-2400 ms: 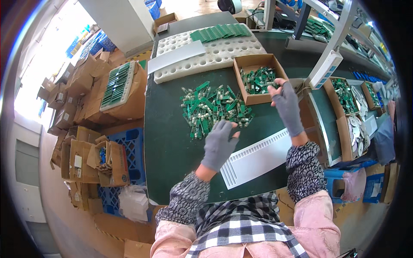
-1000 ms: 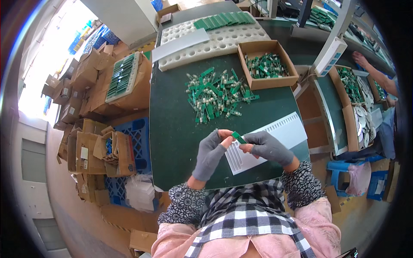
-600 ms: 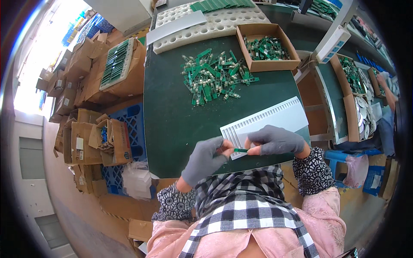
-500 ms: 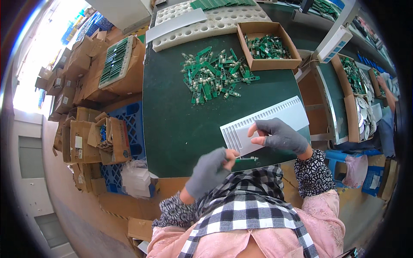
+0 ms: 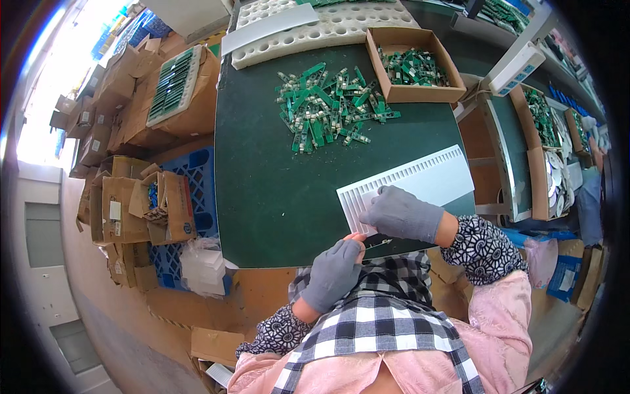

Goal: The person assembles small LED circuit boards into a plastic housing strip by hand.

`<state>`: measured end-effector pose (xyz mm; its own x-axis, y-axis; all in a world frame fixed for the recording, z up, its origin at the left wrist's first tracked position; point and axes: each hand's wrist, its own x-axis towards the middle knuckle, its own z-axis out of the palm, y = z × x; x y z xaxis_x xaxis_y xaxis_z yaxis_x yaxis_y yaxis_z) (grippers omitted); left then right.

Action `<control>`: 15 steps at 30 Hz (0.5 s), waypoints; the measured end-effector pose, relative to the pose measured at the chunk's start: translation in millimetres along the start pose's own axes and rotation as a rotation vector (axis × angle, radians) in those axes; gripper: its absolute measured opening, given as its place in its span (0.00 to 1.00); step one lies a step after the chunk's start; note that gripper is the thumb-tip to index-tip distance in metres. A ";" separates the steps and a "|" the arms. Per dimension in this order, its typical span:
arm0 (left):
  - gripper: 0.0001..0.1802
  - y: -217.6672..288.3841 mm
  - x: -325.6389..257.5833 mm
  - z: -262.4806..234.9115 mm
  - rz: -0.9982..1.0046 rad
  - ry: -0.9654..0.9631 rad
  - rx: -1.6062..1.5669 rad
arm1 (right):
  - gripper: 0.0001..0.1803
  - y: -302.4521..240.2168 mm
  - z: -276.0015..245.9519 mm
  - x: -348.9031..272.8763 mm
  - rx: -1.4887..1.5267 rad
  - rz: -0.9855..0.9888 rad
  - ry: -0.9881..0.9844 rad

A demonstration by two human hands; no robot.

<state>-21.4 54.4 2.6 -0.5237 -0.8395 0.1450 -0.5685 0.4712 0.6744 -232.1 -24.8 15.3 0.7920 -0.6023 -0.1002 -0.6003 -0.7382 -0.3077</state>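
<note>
Slotted tray (image 5: 420, 184) on table (image 5: 262, 190), circuit-board pile (image 5: 328, 108) behind, box (image 5: 413, 65) right

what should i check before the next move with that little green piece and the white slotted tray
1. Small piece held at the fingertips of the left hand: ok, it shows just off the near table edge.
2. Right hand steadying the white slotted tray: ok, it rests on the tray's near left corner.
3. Tray lying flat on the green table: ok.
4. Which tray slots are filled: cannot tell, too small.
5. Stock within reach: ok, a pile of green boards lies mid-table and the cardboard box behind it holds more.
6. Piece's orientation: cannot tell, mostly hidden by the fingers.
</note>
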 end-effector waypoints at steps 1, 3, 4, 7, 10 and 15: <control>0.04 1.1 -0.1 -0.1 -0.001 0.001 0.001 | 0.03 -0.3 -0.6 2.8 0.000 -0.001 0.000; 0.05 3.4 -0.6 0.2 -0.008 0.025 0.012 | 0.02 -0.8 -0.8 6.8 0.006 -0.029 -0.013; 0.05 4.6 -0.2 -0.3 -0.009 0.023 0.012 | 0.02 -1.7 -1.6 9.0 0.008 -0.029 -0.013; 0.05 7.3 2.3 -0.3 -0.054 0.024 0.012 | 0.03 -1.6 -5.3 10.7 0.043 -0.088 -0.093; 0.04 7.0 1.8 0.3 -0.072 0.038 -0.003 | 0.04 2.2 -12.4 -2.8 0.093 -0.058 -0.131; 0.04 -5.0 8.2 -5.4 -0.072 0.077 -0.071 | 0.04 8.9 -16.1 -31.6 0.936 0.308 0.316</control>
<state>-19.4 43.7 4.2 -0.4317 -0.8899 0.1476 -0.5548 0.3909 0.7344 -264.3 -17.2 30.9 0.4723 -0.8771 -0.0877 -0.3382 -0.0884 -0.9369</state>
